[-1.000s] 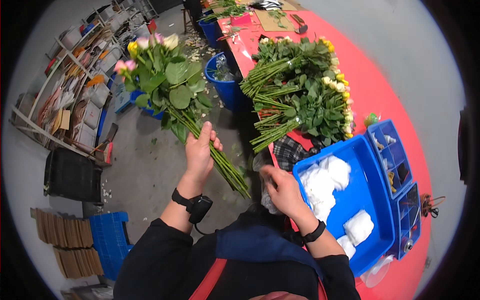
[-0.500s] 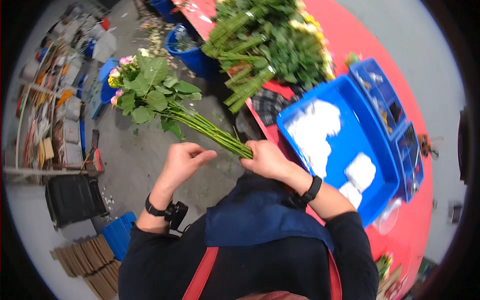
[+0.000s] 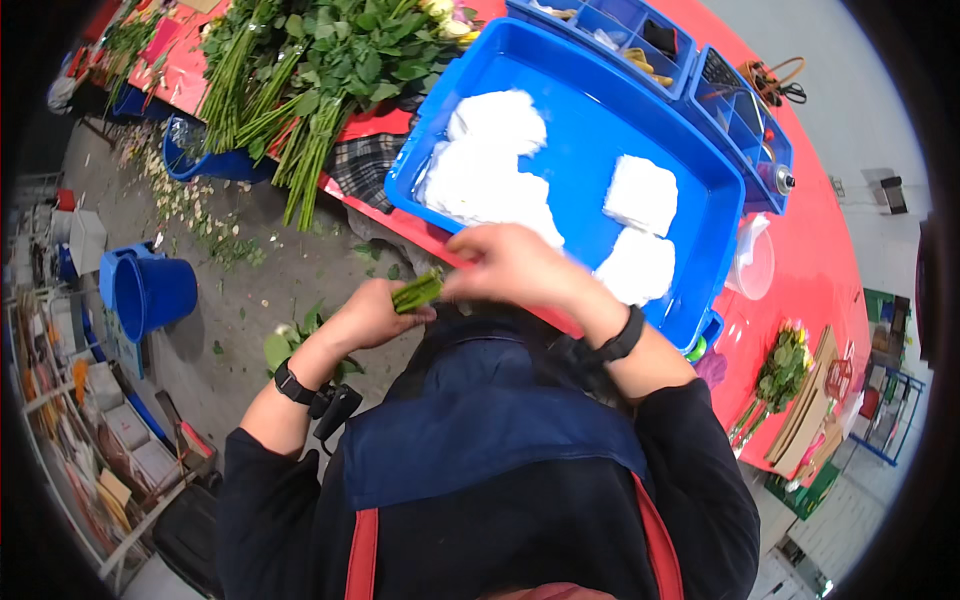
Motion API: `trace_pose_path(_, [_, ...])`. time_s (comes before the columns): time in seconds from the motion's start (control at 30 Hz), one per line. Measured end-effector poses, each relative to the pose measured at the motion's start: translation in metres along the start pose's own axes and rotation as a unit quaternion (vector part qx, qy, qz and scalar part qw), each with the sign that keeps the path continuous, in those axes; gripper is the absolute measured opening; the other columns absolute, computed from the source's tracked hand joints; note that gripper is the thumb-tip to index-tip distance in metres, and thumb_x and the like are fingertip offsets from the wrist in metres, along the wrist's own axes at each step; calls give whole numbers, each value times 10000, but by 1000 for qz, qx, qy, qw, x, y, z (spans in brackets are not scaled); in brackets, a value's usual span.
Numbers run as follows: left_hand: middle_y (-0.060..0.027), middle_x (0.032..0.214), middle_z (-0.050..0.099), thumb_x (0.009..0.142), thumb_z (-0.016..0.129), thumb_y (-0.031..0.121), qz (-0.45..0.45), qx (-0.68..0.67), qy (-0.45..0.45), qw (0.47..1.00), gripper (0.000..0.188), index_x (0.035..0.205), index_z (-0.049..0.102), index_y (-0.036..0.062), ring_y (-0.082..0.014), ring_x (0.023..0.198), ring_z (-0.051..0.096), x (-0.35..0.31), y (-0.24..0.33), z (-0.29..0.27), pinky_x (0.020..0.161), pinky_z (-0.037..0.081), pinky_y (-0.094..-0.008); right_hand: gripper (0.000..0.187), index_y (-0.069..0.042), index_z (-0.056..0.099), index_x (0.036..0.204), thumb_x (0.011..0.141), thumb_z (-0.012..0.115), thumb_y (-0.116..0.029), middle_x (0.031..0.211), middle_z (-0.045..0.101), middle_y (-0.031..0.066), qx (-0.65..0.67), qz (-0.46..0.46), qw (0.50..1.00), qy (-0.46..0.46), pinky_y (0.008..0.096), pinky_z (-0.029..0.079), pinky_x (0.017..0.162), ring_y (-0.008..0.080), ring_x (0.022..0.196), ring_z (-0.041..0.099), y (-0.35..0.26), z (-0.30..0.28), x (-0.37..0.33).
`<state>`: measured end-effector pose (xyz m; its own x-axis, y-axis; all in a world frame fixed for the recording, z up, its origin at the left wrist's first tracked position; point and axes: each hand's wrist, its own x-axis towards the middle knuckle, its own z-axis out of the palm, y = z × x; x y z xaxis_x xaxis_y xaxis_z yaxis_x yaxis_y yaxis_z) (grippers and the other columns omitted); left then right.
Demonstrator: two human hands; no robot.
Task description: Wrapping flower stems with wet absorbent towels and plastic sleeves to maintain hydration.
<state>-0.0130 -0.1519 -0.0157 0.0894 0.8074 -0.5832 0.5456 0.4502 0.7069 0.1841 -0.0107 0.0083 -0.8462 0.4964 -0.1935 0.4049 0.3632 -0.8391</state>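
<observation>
My left hand (image 3: 378, 318) is closed around a bunch of flowers, just below its cut green stem ends (image 3: 418, 290). The bunch hangs down toward the floor. Leaves and a pale bloom (image 3: 283, 343) show beside my left wrist, and my forearm hides much of the rest. My right hand (image 3: 515, 265) is beside the stem ends, fingers bent and apart, with nothing visible between them. It is over the front edge of a blue tray (image 3: 570, 120) holding white, folded-looking pads (image 3: 640, 195) and a white heap (image 3: 490, 160).
More leafy bunches (image 3: 340, 70) lie on the red table (image 3: 800, 260), stems over its edge. Blue organisers (image 3: 640, 40) adjoin the tray, with a spray can (image 3: 775, 178) in one. Blue buckets (image 3: 155, 295) stand on the floor. A small bouquet (image 3: 785, 365) lies at right.
My view has swung right toward the tray. The bunch has passed into my left hand and now hangs with its stem ends up. My right hand has let go of the stems.
</observation>
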Motion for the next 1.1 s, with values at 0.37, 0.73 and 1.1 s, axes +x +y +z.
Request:
trace_pose_path(0.37, [-12,576,527,836,699,294,-20,-135,18,990,296,804,612,13,-94,491,496,71,56,9,462,405,-286,243,-8,650,855,715,693,-203,808,663,118,69,268,948,154,319,507,731,215,789,640,132,-28,-28])
trace_pose_path(0.73, [-9,727,615,783,734,166,123,-190,23,974,245,921,636,-11,-95,571,537,114,114,31,530,458,-278,213,9,572,1087,885,611,-46,994,664,101,596,142,746,261,276,506,786,158,869,642,95,-28,-69])
trace_pose_path(1.1, [-91,693,635,772,712,255,26,-72,147,986,302,894,638,-12,-166,611,580,131,82,17,584,478,-335,266,20,535,1122,877,602,-58,1031,652,118,597,65,703,381,318,532,810,171,908,650,85,-96,-83])
